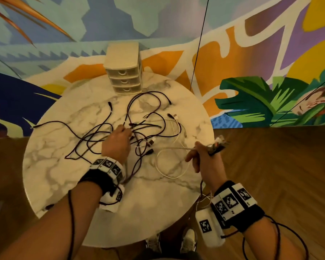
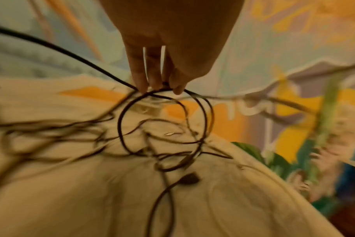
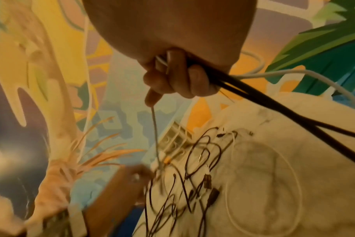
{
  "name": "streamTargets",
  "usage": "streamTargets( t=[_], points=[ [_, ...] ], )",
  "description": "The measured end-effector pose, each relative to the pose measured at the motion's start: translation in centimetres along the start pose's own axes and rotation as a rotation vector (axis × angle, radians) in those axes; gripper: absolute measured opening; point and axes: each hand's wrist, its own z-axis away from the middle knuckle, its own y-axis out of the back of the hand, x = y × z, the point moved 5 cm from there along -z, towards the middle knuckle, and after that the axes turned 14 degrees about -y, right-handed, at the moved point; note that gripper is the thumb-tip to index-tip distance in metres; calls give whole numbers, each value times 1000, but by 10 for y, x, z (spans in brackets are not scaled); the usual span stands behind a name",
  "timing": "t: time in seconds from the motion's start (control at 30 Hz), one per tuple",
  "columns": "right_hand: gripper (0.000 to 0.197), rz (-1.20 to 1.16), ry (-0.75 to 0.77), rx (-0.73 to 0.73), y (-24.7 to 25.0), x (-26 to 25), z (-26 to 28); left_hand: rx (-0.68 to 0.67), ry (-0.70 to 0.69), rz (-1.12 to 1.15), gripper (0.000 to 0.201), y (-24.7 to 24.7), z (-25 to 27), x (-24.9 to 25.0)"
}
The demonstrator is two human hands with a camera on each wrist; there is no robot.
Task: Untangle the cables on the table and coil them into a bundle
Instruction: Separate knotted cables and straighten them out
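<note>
Several dark cables [image 1: 139, 128] lie tangled on the round marble table [image 1: 64, 181], with a white cable [image 1: 172, 162] looped at their right. My left hand [image 1: 118, 139] sits over the tangle, its fingertips [image 2: 158, 85] pinching a loop of dark cable [image 2: 124, 125]. My right hand [image 1: 201, 158] hovers at the table's right edge, its fingers [image 3: 172, 77] curled round a bunch of dark and white cable ends [image 3: 253, 96]. A thin pale strand [image 1: 176, 147] runs taut from that hand toward the tangle [image 3: 182, 184].
A small cream drawer unit [image 1: 124, 70] stands at the table's far edge. Behind it is a painted mural wall. The floor is wood, and shoes [image 1: 188, 241] show below the table's near edge. A thin black line [image 1: 199, 44] hangs in front of the wall.
</note>
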Motion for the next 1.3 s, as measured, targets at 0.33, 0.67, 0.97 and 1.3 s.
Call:
streamTargets(
  t=[0.33,0.67,0.97,1.3],
  points=[
    [57,-120,34,19,18,-24,-6,258,-105,194,18,18,24,30],
    [57,19,85,-28,17,-31,3,-117,64,887,12,-34,39,120],
    [51,-74,18,104,23,-14,-3,154,-147,1085,10,68,14,132],
    [22,-645,-96,338,70,-13,-18,-115,-142,-4,22,4,42,21]
  ],
)
